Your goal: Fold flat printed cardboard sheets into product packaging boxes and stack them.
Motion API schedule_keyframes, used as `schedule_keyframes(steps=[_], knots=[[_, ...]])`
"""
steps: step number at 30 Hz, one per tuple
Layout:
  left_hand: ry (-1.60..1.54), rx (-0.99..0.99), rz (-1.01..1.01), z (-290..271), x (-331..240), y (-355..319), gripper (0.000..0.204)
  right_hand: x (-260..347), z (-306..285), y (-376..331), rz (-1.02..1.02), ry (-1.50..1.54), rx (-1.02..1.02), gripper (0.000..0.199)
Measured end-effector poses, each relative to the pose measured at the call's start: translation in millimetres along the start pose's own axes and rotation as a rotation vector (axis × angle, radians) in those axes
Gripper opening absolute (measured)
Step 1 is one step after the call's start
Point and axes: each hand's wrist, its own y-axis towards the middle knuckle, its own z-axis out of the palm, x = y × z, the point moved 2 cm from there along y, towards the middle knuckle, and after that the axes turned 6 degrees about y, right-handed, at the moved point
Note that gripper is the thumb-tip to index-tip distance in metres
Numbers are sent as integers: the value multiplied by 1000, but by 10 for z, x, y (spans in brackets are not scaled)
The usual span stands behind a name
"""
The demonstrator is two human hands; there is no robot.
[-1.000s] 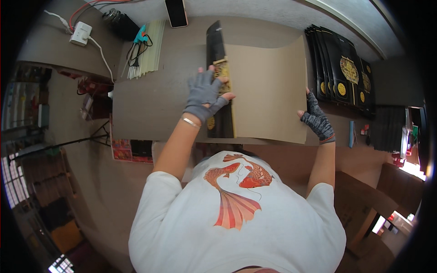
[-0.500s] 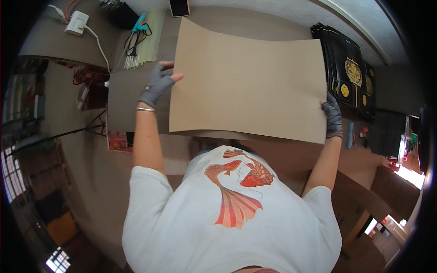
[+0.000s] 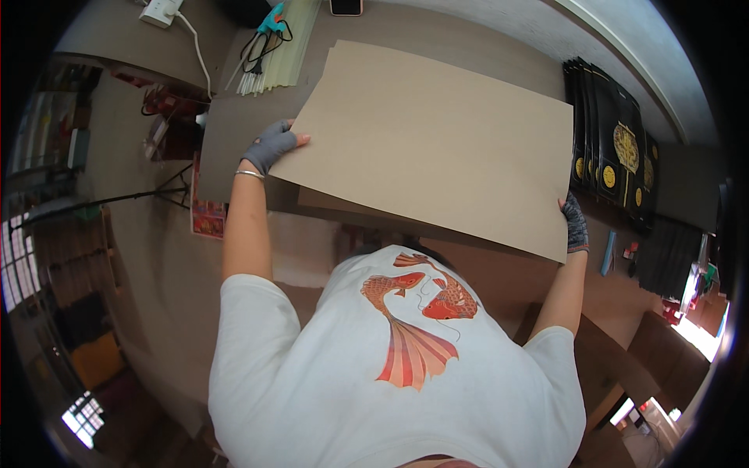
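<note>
A large tan cardboard sheet [image 3: 437,140] spans the space between my hands, tilted with its right side nearer to me. My left hand [image 3: 273,147], in a grey fingerless glove, grips its left edge with the thumb on top and the fingers partly hidden beneath. At the right edge, my right hand [image 3: 576,225], in a dark patterned fingerless glove, holds the near right part; most of its fingers are behind the board. Another brown board [image 3: 335,204] shows under the sheet's near edge.
On the table [image 3: 234,144], a teal glue gun [image 3: 272,20] with a black cord lies over pale glue sticks [image 3: 295,47]. A phone [image 3: 346,7] and a white power strip [image 3: 161,11] lie at the back. Black-and-gold printed panels [image 3: 616,140] stand at the right.
The cardboard sheet has turned clockwise: its left edge has swung outward and its right side has come nearer to me. Both hands moved with it, and another board now shows underneath.
</note>
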Motion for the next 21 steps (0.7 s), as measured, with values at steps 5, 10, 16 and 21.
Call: schedule_keyframes(steps=[5, 10, 16, 21], knots=[[-93, 47, 339, 0, -163, 10, 80, 158, 68, 11, -116, -100, -17, 54], [459, -6, 297, 503, -853, -477, 88, 542, 592, -270, -151, -158, -96, 54], [992, -218, 739, 1505, -982, -388, 103, 793, 949, -397, -236, -219, -33, 60], [1248, -102, 706, 1754, -966, 167, 117, 922, 1454, -296, -438, -32, 214, 72]])
